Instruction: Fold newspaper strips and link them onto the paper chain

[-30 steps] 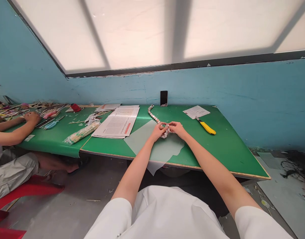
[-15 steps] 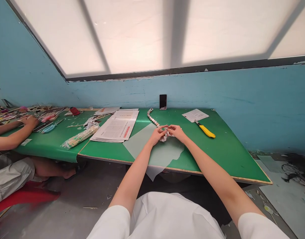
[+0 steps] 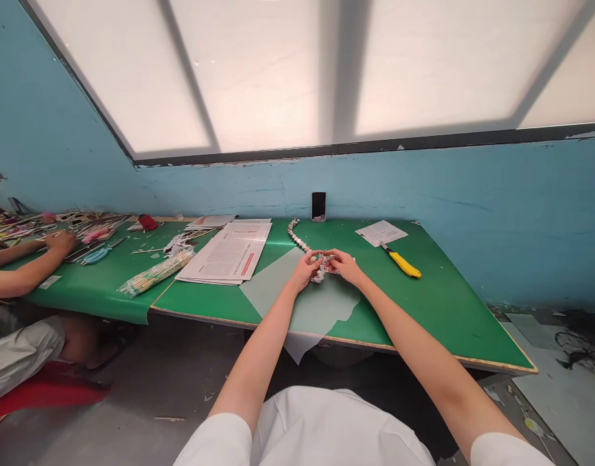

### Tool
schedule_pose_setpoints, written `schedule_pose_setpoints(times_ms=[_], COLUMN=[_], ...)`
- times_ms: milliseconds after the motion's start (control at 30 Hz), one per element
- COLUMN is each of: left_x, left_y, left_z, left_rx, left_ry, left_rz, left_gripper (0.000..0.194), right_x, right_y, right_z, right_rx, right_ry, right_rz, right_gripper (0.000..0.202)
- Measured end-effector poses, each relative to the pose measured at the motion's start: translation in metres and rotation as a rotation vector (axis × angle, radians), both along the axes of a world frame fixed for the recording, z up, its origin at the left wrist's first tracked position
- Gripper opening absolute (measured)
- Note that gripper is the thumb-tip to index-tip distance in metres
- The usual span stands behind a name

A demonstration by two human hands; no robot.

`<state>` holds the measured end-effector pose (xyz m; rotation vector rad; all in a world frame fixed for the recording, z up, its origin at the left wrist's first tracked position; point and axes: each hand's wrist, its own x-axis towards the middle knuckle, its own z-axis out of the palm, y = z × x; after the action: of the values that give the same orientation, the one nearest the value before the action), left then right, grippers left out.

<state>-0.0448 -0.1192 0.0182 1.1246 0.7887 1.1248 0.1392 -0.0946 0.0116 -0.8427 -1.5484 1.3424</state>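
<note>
A folded-paper chain (image 3: 299,238) curves across the green table towards me, its near end bunched between my hands. My left hand (image 3: 305,268) pinches that end from the left, fingers curled round the small folded links. From the right, my right hand (image 3: 343,264) grips the same end with thumb and fingers close together. The fingertips of both hands nearly meet, and they partly hide the links. Under my hands lies a translucent sheet (image 3: 317,310), one corner hanging past the table's front edge.
Newspaper sheets (image 3: 224,255) and a bag of thin sticks (image 3: 156,272) lie to the left. A yellow-handled utility knife (image 3: 401,261) touches a paper piece (image 3: 381,232) on the right. A phone (image 3: 319,207) leans on the wall. Another person's hand (image 3: 61,243) is at far left.
The view has tilted up slightly, so the table sits lower. My fingers have shifted a little on the chain's near end; both hands still hold it.
</note>
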Motion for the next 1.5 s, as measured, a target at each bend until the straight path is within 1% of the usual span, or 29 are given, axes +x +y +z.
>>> schedule_pose_setpoints(times_ms=[100,200,267,467,667,767,867,967,1133,1267,1433,1500], left_x=[0.0,0.001,0.001,0.002,0.001,0.0,0.0,-0.001,-0.001,-0.002,-0.002,-0.001], left_y=[0.0,-0.001,-0.003,-0.006,-0.003,-0.001,-0.001,0.0,0.0,0.0,-0.001,-0.001], left_z=[0.002,0.004,0.007,0.012,0.007,0.004,0.003,0.003,0.002,0.002,0.002,0.002], left_rx=[-0.034,-0.047,-0.053,-0.069,-0.056,-0.047,-0.052,-0.052,-0.042,-0.036,-0.04,-0.037], left_ry=[-0.002,-0.011,-0.013,-0.022,-0.016,-0.013,-0.023,-0.021,-0.014,-0.012,-0.012,-0.009], left_rz=[0.029,0.034,0.04,0.051,0.036,0.022,0.014,-0.003,-0.026,-0.063,-0.072,-0.073], left_gripper=[0.073,0.073,0.072,0.074,0.073,0.071,0.072,0.073,0.076,0.078,0.079,0.079], right_x=[0.002,0.003,0.003,0.001,0.002,0.005,0.007,0.008,0.008,0.006,0.003,0.003], right_y=[-0.001,0.0,0.001,-0.001,-0.002,-0.003,-0.004,-0.005,-0.008,-0.011,-0.014,-0.013], right_z=[0.003,0.005,0.006,0.009,0.012,0.014,0.016,0.017,0.019,0.021,0.022,0.02], right_rx=[0.03,0.043,0.031,-0.012,-0.035,0.011,0.078,0.084,0.031,0.021,0.037,0.046], right_ry=[0.013,0.041,0.057,0.086,0.096,0.067,0.038,0.038,0.088,0.125,0.044,0.05], right_rz=[-0.024,-0.037,-0.039,0.005,0.025,0.012,-0.037,-0.057,-0.004,0.029,0.031,0.036], right_gripper=[0.043,0.037,0.038,0.049,0.054,0.051,0.05,0.05,0.052,0.051,0.051,0.05])
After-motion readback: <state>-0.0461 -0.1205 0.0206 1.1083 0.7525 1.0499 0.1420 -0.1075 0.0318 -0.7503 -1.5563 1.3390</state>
